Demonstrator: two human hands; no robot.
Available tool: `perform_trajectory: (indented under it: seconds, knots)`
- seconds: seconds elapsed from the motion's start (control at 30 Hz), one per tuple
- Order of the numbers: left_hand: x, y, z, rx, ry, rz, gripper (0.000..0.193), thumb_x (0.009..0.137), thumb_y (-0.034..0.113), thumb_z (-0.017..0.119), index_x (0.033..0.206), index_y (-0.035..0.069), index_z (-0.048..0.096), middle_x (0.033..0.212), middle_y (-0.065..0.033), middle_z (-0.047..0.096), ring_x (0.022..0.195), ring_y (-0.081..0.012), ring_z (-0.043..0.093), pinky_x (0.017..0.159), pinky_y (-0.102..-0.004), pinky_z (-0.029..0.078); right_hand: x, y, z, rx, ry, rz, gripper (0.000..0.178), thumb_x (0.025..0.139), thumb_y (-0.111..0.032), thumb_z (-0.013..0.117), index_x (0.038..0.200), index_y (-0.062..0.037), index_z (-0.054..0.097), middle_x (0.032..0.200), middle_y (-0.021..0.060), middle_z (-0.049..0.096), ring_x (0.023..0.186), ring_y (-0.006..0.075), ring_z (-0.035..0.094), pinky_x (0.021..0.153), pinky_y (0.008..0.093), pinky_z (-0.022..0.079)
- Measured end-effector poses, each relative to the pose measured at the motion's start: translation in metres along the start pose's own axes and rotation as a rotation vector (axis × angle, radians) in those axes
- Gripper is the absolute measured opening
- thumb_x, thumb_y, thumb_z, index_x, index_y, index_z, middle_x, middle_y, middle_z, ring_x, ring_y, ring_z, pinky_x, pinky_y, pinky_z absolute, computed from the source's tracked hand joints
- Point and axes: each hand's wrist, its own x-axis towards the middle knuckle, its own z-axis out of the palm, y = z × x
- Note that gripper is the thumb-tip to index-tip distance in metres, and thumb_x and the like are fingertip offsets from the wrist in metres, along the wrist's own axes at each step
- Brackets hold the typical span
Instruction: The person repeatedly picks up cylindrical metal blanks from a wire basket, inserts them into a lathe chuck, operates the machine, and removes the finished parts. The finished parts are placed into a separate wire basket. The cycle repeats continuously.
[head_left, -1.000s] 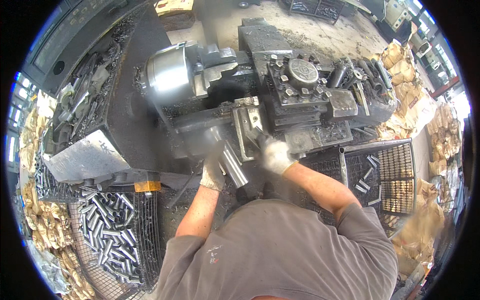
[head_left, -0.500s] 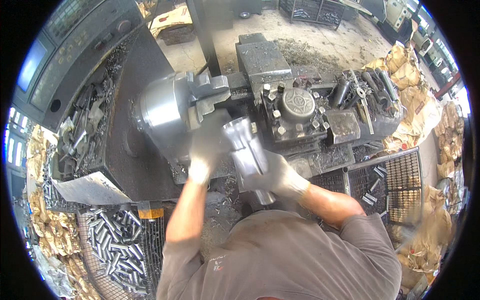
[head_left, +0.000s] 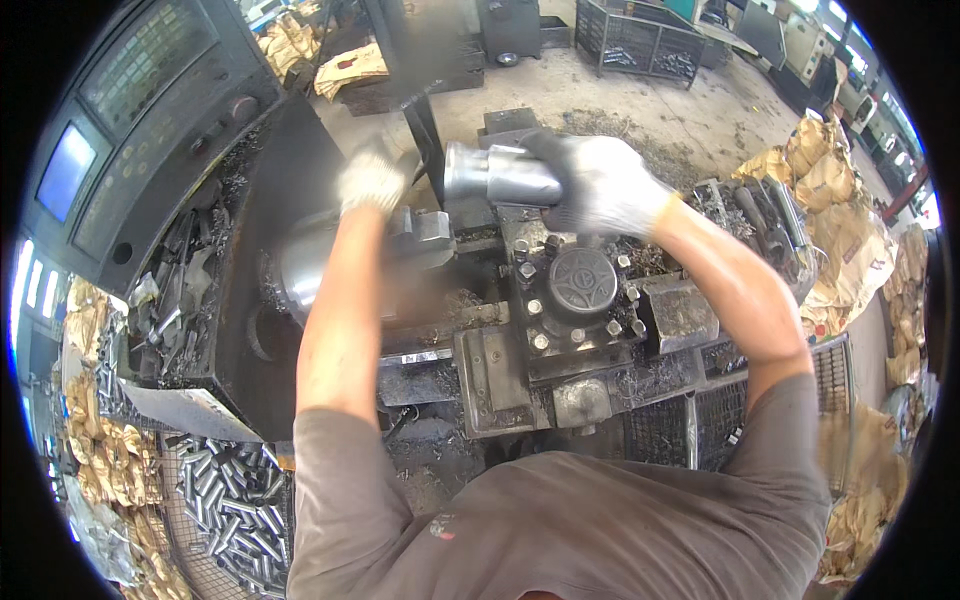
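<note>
My right hand (head_left: 615, 188), in a white glove with dark grey fingers, grips a shiny stepped metal cylinder (head_left: 510, 176). The cylinder lies nearly level above the far side of the lathe's tool post (head_left: 582, 283), its flared end pointing left. My left hand (head_left: 372, 182), also gloved, is raised beyond the lathe chuck (head_left: 310, 265) and smeared by motion. Whether its fingers hold anything cannot be made out. My left forearm covers part of the chuck, whose stepped jaws (head_left: 430, 228) show to the right of the arm.
A control panel (head_left: 120, 150) and a chip-strewn ledge (head_left: 180, 280) flank the chuck on the left. Lower left, a wire basket holds several metal tubes (head_left: 230, 510). Tools (head_left: 765, 215) lie right of the tool post, before brown paper wrapping (head_left: 840, 250). A mesh crate (head_left: 640, 45) stands behind.
Both hands have moved up and away from my body. The metal cylinder went from in front of the chuck to beyond the tool post, turning nearly level in my right hand.
</note>
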Motion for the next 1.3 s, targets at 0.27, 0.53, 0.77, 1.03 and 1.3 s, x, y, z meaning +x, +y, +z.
perform_trajectory:
  seconds: [0.27,0.53,0.77,1.03,1.3]
  knots:
    - [-0.315,-0.098,0.002,-0.603,-0.146,-0.210,0.021,0.098,0.015,0.073,0.112,0.002,0.078,0.104,-0.0181,0.080,0.097,-0.0238,0.078,0.087,-0.0359,0.059,0.090,0.060,0.141,-0.150,-0.577,-0.083,0.056,0.065,-0.033,0.088,0.113,-0.0047,0.075,0.099,0.0231,0.079,0.094,0.0404,0.077,0.080,0.0470,0.062]
    - [-0.489,-0.243,0.059,-1.665,0.723,-1.287,0.039,0.108,0.055,0.055,0.092,0.019,0.060,0.083,-0.0008,0.061,0.073,-0.0211,0.056,0.074,-0.0443,0.050,0.110,0.030,0.170,0.171,-0.580,-0.143,0.080,0.070,-0.045,0.090,0.133,-0.0014,0.065,0.103,0.0235,0.079,0.092,0.0349,0.077,0.079,0.0448,0.061]
    - [-0.524,-0.325,0.042,-2.110,0.252,-1.213,0.044,0.108,0.053,0.048,0.077,0.022,0.047,0.070,0.0014,0.048,0.067,-0.0198,0.049,0.070,-0.0426,0.047,0.119,0.030,0.176,0.044,-0.717,0.099,0.059,0.074,-0.033,0.086,0.123,-0.0022,0.073,0.095,0.0165,0.079,0.082,0.0239,0.075,0.071,0.0400,0.059]
    - [-0.524,-0.317,0.054,-1.255,0.390,-1.176,0.037,0.102,0.040,0.062,0.114,0.006,0.073,0.099,-0.0073,0.073,0.085,-0.0187,0.069,0.076,-0.0352,0.054,0.091,-0.019,0.114,-0.068,-0.537,0.028,0.095,0.079,-0.037,0.085,0.159,-0.0012,0.047,0.130,0.0246,0.074,0.114,0.0327,0.075,0.096,0.0403,0.061]
    - [-0.471,-0.244,-0.018,-0.237,0.620,-0.574,0.049,0.104,0.025,0.068,0.137,-0.011,0.059,0.121,-0.0280,0.071,0.109,-0.0421,0.072,0.100,-0.0521,0.056,-0.102,-0.060,0.057,0.492,0.309,0.271,0.026,0.095,-0.012,0.070,0.118,-0.0016,0.075,0.096,0.0086,0.080,0.089,0.0145,0.074,0.084,0.0324,0.058]
